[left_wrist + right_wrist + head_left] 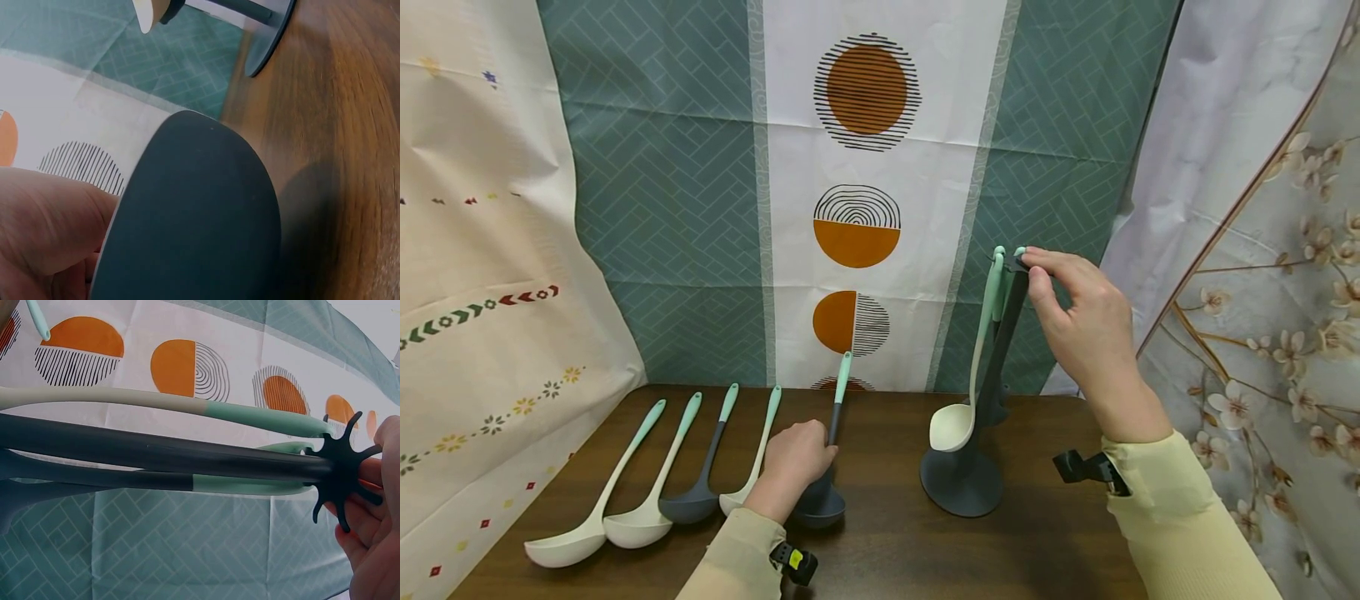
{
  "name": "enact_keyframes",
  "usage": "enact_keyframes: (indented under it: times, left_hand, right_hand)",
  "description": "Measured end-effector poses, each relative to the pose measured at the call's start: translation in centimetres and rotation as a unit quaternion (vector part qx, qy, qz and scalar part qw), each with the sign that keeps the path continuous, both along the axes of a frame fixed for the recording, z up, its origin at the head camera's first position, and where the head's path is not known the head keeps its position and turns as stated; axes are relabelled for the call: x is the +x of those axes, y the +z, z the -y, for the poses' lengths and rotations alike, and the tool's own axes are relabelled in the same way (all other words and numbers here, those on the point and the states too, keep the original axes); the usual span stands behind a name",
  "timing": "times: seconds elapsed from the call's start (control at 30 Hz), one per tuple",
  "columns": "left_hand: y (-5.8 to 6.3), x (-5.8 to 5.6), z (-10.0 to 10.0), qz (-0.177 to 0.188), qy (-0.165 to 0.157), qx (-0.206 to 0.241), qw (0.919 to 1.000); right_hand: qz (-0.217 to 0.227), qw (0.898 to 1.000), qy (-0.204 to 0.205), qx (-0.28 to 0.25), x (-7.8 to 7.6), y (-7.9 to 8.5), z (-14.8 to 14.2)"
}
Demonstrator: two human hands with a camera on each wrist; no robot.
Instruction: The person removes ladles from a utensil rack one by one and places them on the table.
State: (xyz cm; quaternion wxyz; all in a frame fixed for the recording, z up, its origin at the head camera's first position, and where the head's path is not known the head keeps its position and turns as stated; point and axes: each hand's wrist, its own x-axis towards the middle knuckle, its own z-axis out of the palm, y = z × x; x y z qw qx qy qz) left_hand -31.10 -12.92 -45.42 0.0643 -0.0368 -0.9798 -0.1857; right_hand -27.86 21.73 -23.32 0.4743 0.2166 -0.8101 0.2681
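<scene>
My left hand (797, 454) grips a dark grey ladle (821, 508) with a mint handle end, low over the table. In the left wrist view its dark bowl (194, 212) fills the middle, beside my thumb and fingers. My right hand (1086, 321) holds the top of a dark utensil stand (1011, 321), at the hooked wheel (340, 469). A cream ladle (951, 427) hangs on the stand's left side. Behind the pole hang dark utensils with mint handles (250, 485); their lower ends are mostly hidden in the head view.
Left on the brown table (887, 542) lie a cream ladle (568, 546), another cream ladle (640, 525), a dark ladle (688, 504) and a smaller cream one (763, 450), partly behind my left hand. Patterned curtains (662, 208) stand behind and at both sides.
</scene>
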Motion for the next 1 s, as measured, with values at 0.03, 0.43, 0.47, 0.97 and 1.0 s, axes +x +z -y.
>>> enact_keyframes:
  times: [0.03, 0.43, 0.47, 0.97, 1.0]
  left_hand:
    - [-0.1, 0.0, 0.1, 0.002, 0.001, 0.000, 1.0000]
    - [-0.8, -0.4, 0.6, 0.008, -0.002, -0.002, 1.0000]
    - [-0.9, -0.4, 0.7, 0.010, -0.002, -0.002, 0.9999]
    - [-1.3, -0.7, 1.7, 0.033, 0.024, -0.017, 0.9990]
    - [-1.3, -0.7, 1.7, 0.033, 0.024, -0.019, 0.9990]
  right_hand:
    - [0.000, 1.000, 0.000, 0.000, 0.0, 0.0, 0.0]
    - [0.000, 1.000, -0.001, 0.001, 0.1, 0.0, 0.1]
    - [0.000, 1.000, -0.001, 0.000, 0.1, 0.0, 0.1]
    - [0.002, 1.000, -0.003, 0.000, 0.1, 0.0, 0.1]
    - [0.002, 1.000, -0.003, 0.000, 0.1, 0.0, 0.1]
